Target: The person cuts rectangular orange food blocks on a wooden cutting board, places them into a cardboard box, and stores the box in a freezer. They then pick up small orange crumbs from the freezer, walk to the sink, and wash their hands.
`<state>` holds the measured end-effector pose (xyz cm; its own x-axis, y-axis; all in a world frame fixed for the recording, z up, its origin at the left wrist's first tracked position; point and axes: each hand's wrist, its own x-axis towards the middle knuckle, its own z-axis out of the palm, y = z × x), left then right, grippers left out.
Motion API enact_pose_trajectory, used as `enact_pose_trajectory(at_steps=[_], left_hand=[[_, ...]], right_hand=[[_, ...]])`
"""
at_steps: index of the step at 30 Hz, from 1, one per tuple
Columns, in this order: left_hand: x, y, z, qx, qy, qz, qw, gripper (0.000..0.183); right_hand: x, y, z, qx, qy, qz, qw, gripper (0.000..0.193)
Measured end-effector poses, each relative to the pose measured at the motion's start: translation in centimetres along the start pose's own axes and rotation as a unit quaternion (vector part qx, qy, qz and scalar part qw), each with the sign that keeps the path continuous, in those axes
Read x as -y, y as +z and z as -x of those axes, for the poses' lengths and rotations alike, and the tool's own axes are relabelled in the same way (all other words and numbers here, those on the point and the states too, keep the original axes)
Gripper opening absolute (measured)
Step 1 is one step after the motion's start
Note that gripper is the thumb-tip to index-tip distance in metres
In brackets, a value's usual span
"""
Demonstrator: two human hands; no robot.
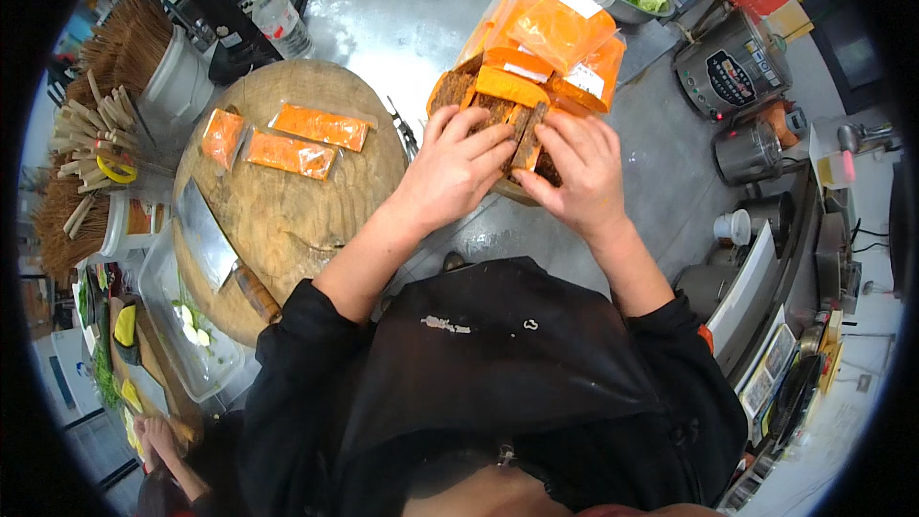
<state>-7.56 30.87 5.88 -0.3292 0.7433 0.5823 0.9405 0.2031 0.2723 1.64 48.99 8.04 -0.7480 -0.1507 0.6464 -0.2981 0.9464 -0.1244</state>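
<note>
My left hand (455, 168) and my right hand (581, 172) are over an open container of sealed packets on the metal table. Between them a narrow dark brown packet (526, 139) stands on edge. My right thumb and fingers close round it, and my left fingers curl against its other side, tips partly hidden. More brown-filled packets (455, 86) lie at the container's left. Orange packets (565, 29), some with white labels, are heaped at its far side. Three clear-wrapped orange packets (290, 153) lie on the round wooden chopping board (316, 220) to my left.
A cleaver (211, 239) with a wooden handle rests on the board's left edge. Beyond the board stand a water bottle (278, 19) and a black device (225, 29). A clear tray (191, 335) sits at left. A steel cooker (732, 67) stands right. Another person's hands (156, 440) show lower left.
</note>
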Motion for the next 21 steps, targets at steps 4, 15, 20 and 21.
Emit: enact_pose_trajectory(at_steps=[4,15,20,21], left_hand=[[0.3,-0.1,0.0,0.016,-0.008,0.007,1.0,0.035],[1.3,0.0,0.4,0.011,-0.007,0.029,0.999,0.037],[1.4,-0.2,0.4,0.02,-0.009,0.043,0.999,0.039],[1.4,-0.4,0.5,0.026,-0.009,0.045,0.999,0.041]], right_hand=[[-0.6,0.3,-0.2,0.026,0.019,-0.077,0.996,0.053],[-1.8,0.3,-0.6,0.061,0.038,-0.071,0.995,0.054],[-0.8,1.2,0.0,0.038,0.075,-0.051,0.995,0.055],[-0.5,1.3,0.2,0.04,0.077,-0.035,0.996,0.055]])
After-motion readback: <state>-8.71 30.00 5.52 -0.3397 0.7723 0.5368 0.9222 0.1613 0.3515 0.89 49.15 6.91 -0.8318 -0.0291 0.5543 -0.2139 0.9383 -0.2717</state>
